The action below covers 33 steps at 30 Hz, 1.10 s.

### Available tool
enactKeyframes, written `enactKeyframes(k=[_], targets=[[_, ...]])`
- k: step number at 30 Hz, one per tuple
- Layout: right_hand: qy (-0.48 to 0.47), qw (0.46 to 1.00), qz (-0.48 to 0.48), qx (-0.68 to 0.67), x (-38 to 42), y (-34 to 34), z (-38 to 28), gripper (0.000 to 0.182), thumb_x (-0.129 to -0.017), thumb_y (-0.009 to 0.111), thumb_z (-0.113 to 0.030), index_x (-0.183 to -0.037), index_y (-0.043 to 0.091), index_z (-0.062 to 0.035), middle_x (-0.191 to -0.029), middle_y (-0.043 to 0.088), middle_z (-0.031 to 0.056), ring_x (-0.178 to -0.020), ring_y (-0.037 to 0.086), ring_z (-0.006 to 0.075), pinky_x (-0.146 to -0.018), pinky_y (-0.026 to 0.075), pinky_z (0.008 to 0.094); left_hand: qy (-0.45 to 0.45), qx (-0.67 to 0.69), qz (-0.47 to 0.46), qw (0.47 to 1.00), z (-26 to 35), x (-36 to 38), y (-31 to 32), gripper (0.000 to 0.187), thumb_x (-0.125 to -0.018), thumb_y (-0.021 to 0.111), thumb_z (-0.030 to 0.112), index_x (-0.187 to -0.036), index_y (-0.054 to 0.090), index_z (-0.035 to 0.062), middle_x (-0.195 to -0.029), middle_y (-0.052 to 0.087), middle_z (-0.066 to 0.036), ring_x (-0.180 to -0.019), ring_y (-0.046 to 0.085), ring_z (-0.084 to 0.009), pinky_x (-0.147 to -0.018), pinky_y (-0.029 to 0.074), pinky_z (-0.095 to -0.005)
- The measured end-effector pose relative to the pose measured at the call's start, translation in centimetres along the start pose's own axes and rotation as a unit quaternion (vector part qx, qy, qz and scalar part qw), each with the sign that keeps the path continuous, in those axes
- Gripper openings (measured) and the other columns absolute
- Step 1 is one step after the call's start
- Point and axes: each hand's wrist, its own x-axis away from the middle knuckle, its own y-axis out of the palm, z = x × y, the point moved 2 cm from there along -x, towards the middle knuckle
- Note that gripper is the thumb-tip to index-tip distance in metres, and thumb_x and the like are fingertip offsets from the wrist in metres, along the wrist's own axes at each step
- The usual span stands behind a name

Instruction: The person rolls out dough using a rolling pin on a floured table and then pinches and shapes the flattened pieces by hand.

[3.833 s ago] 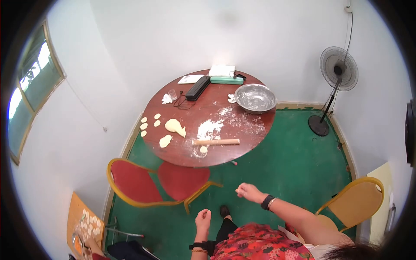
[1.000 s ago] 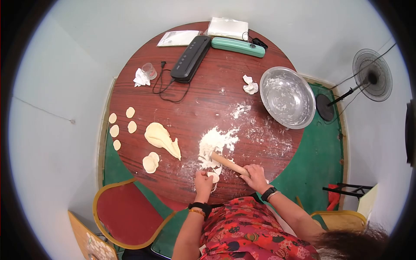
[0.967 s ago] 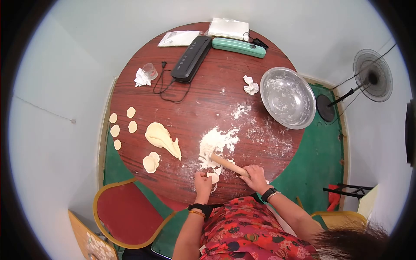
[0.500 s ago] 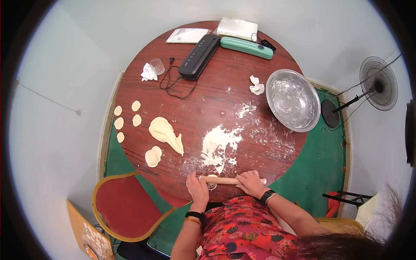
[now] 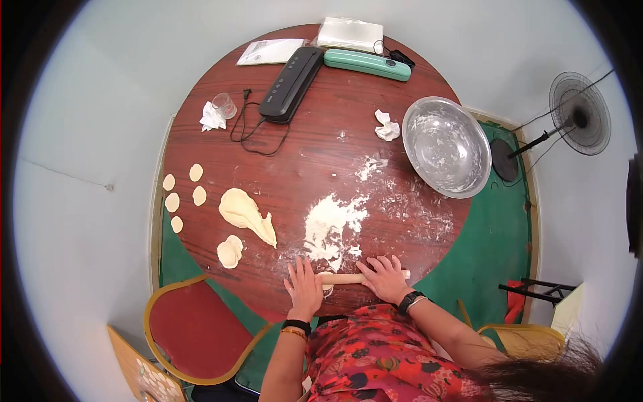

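"What's at six o'clock on the tabletop (image 5: 335,100)?"

"I see the left hand (image 5: 306,289) and right hand (image 5: 387,280) flat on the pin (image 5: 348,279), fingers spread; the disc (image 5: 327,287) peeks out beneath, beside the left. I'd press evenly, turning it between passes."

"Room?"

"My tabletop ends close at six. From the pin, flour (image 5: 333,224) lies at twelve, dough (image 5: 242,212) at ten, mostly bare wood at eleven."

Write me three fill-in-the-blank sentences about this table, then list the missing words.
The left hand and right hand lie on the wooden ____.
The metal basin stands to the picture's ____ of the black device.
Apart from the overlapping pile, ____ dough discs lie left of the dough lump.

Missing words: rolling pin; right; five.
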Motion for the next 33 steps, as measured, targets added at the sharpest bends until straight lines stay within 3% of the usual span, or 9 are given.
enactKeyframes(k=[16,28,30,33], targets=[[0.024,0.998,-0.046,-0.032,-2.2,-0.1,1.0,0.053,-0.094,0.054,-0.039,-0.143,0.043,-0.0233,-0.131,0.049,0.007,-0.122,0.042,0.0285,-0.107,0.025,0.0536,0.028,-0.03,0.057,0.998,0.4,-2.6,-1.0,0.06,-0.1,0.038,0.036,-0.152,0.024,0.009,-0.158,0.012,-0.023,-0.144,0.012,-0.0462,-0.108,0.017,-0.0693],[0.097,0.988,0.057,-0.109,-3.5,0.5,0.4,0.051,-0.091,0.059,-0.039,-0.136,0.05,-0.0169,-0.121,0.05,0.0087,-0.114,0.045,0.0303,-0.103,0.029,0.052,-0.003,-0.059,0.052,0.997,2.2,-5.2,-2.5,0.065,-0.099,0.043,0.034,-0.153,0.018,0.0076,-0.16,0.007,-0.02,-0.147,0.006,-0.0395,-0.111,0.013,-0.0667],[0.033,0.987,0.067,-0.143,-3.1,-0.3,0.0,0.048,-0.088,0.063,-0.037,-0.131,0.053,-0.0158,-0.116,0.052,0.0082,-0.111,0.048,0.0293,-0.099,0.031,0.0495,-0.013,-0.041,0.041,0.998,2.5,-5.4,-2.8,0.066,-0.099,0.043,0.034,-0.153,0.017,0.0063,-0.16,0.004,-0.019,-0.148,0.004,-0.0385,-0.111,0.012,-0.0669],[-0.02,0.99,0.025,-0.137,-2.2,1.4,0.5,0.043,-0.084,0.069,-0.034,-0.122,0.058,-0.0147,-0.108,0.056,0.0068,-0.105,0.051,0.0278,-0.095,0.033,0.046,-0.082,0.042,0.121,0.988,2.3,-4.5,-2.9,0.066,-0.098,0.045,0.032,-0.152,0.02,0.0031,-0.159,0.012,-0.021,-0.146,0.012,-0.0395,-0.114,0.014,-0.0607]])
